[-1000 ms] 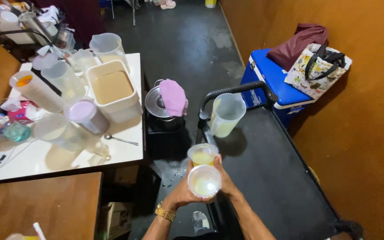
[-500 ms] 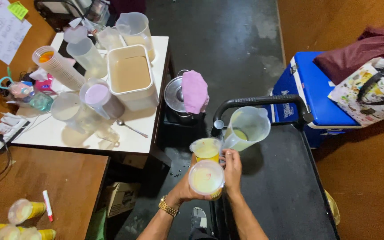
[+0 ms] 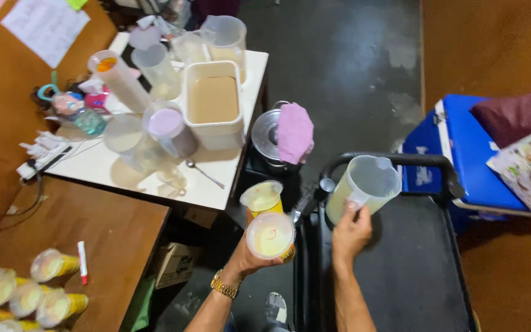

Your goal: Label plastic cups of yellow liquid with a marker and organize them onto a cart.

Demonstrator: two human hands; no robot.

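Near the middle of the scene, the left hand (image 3: 250, 255) grasps two sealed cups (image 3: 268, 221) of pale yellow drink, fingers curled around them, one cup just beyond the other. Just to the right, the right hand (image 3: 350, 232) grips the handle of a clear pitcher (image 3: 364, 187) holding pale liquid, which stands at the far end of a black cart (image 3: 401, 276). Further left, a white table (image 3: 216, 190) carries jugs and a tub of brown liquid (image 3: 213, 101).
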